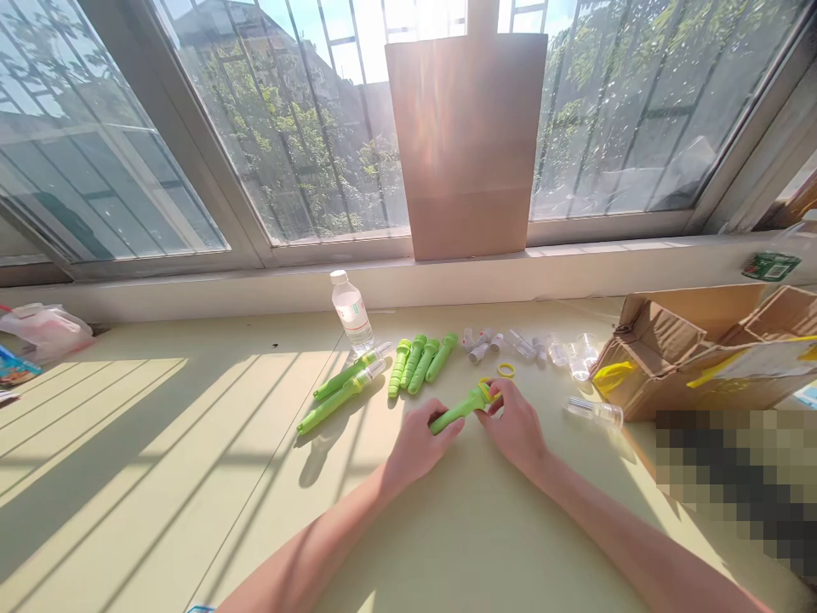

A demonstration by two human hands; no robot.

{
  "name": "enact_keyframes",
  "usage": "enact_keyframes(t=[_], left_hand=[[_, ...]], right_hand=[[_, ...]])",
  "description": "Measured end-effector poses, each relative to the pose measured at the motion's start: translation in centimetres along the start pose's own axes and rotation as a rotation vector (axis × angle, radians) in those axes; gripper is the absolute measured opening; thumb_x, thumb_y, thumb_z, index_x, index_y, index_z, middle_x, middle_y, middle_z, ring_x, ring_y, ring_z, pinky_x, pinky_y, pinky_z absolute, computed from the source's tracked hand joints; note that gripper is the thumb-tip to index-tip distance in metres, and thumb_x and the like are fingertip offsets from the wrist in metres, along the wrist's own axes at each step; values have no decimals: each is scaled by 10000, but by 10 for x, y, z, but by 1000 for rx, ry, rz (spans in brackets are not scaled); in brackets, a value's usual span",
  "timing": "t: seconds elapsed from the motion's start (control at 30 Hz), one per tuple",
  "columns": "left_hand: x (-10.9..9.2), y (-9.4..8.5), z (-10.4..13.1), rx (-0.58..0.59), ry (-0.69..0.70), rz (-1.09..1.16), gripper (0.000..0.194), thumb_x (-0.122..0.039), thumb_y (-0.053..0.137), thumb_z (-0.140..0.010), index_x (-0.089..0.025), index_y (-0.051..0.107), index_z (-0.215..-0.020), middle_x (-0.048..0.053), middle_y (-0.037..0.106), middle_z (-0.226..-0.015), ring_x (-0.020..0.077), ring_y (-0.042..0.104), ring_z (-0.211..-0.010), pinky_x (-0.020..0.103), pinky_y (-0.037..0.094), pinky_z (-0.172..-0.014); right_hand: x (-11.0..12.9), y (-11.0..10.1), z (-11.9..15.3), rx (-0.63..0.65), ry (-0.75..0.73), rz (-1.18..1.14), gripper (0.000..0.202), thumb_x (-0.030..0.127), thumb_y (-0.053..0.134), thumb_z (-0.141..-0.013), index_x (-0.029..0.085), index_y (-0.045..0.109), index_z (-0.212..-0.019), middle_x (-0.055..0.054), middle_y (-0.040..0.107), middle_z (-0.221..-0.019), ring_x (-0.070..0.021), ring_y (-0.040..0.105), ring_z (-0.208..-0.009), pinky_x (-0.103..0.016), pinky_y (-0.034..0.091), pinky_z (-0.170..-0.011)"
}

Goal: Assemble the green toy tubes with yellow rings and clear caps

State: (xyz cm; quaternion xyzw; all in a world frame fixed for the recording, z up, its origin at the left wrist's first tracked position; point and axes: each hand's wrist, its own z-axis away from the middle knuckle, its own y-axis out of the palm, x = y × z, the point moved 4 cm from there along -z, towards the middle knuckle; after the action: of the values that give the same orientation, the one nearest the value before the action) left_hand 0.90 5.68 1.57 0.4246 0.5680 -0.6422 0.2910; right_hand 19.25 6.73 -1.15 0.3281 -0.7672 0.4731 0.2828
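The left hand (418, 443) grips the lower shaft of a green plastic tube (456, 412), bracing it just above the table (159, 443), so the right hand (514, 426) can work at its top end, fingers pinched around a yellow ring (488, 392) seated there. A spare yellow ring (506, 369) lies just beyond the tube. Four green tubes (421, 364) lie side by side behind it, two longer finished ones (345, 387) to their left, near a water bottle (353, 313). Small clear caps (536, 347) sit right of the tubes. The open cardboard box (689, 358), further right, holds folded cardboard and something yellow.
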Motion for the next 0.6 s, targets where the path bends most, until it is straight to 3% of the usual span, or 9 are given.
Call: enact_keyframes(t=[0.13,0.6], left_hand=[[-2,-1,0,1,34,-53,317,-474,615,-836,-202,525,-700,-56,471,-582,105,438,-548,245,327,-515],[-2,-1,-2,83,-53,58,408,-517,567,-870,-199,499,-624,-36,571,-534,116,543,-477,244,385,-513]], right_hand=[[-1,1,0,20,1,26,195,289,530,-774,266,397,-914,-18,678,-1058,-149,639,-654,-305,466,-601],[0,1,-1,34,-30,10,166,242,506,-771,263,403,-900,-14,670,-1044,-144,633,-641,-290,442,-577]])
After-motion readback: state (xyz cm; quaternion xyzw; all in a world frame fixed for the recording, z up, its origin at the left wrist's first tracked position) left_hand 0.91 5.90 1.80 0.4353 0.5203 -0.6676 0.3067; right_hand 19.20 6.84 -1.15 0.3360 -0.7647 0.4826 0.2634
